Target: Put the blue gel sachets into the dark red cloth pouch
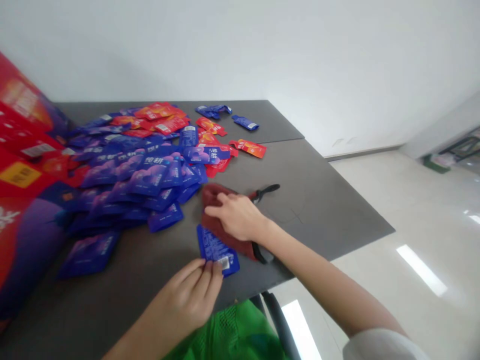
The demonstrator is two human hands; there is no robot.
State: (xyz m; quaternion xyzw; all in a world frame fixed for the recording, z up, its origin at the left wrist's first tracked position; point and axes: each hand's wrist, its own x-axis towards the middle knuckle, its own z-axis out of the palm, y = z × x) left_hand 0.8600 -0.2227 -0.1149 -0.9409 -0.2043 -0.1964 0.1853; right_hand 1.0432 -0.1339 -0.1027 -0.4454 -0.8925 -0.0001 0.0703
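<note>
My left hand (191,292) is at the table's near edge, its fingers pressed together on the lower edge of a blue pouch (213,247) that lies with its printed, barcoded back up. Just beyond it, my right hand (238,215) is closed over a reddish-brown fabric piece (243,246) with black strap-like ends; its kind is unclear. The right fingertips are partly hidden, with the thumb and a finger showing on the fabric. This piece overlaps or borders the blue pouch's upper right side.
A large heap of blue pouches (146,175), with red pouches (161,117) on top, covers the left of the grey table (300,200). Loose pouches, including a red one (249,148), lie behind. Big red printed packages (22,180) stand at left. A white wall (240,50) borders the back.
</note>
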